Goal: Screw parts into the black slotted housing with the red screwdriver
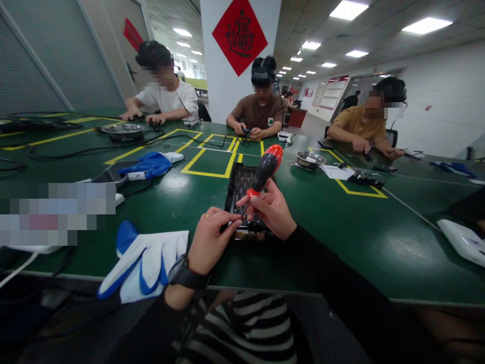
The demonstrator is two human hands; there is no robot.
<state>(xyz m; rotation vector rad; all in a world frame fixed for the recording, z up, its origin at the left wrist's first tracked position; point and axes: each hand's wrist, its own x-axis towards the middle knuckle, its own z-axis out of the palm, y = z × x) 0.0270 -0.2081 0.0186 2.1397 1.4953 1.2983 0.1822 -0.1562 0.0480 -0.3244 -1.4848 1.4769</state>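
A screwdriver (pixel 266 169) with a black and red handle is gripped in my right hand (pixel 273 212), handle up and tilted to the right. Its thin shaft points down and to the left. My left hand (pixel 212 235) pinches thumb against fingers right at the screwdriver's tip; what sits between them is too small to make out. Under both hands lies an open black plastic casing (pixel 235 184), long and shallow, with a brownish strip of parts at its near end. My hands cover much of its near half.
Blue and white work gloves (pixel 151 258) lie left of my left hand, and another pair (pixel 151 164) lies farther back. A round metal dish (pixel 310 159) stands at the back right, near loose black parts (pixel 366 178). Cables cross the far left. Three people sit working across the table.
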